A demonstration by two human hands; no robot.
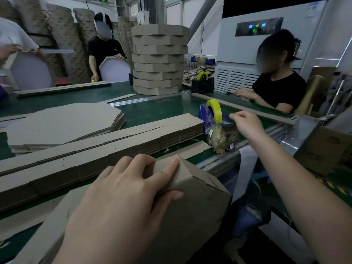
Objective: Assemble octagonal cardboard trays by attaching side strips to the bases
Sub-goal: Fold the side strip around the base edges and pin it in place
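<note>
Lying at far left on the green bench (152,111) is a stack of flat octagonal grey-brown cardboard bases (62,121). Beside it, a pile of long cardboard side strips (114,138) runs lower-left to upper-right. The left hand (123,195) grips the folded brown cardboard tray (200,199) at a corner, fingers across the top flap, thumb on the wall below. Up and to the right stands the blue tape dispenser (204,115) with its yellow tape roll (215,109). The right hand (245,124), the nearer one, pinches there, seemingly on the tape's free end. The tape must travel back down-left to the held corner.
</note>
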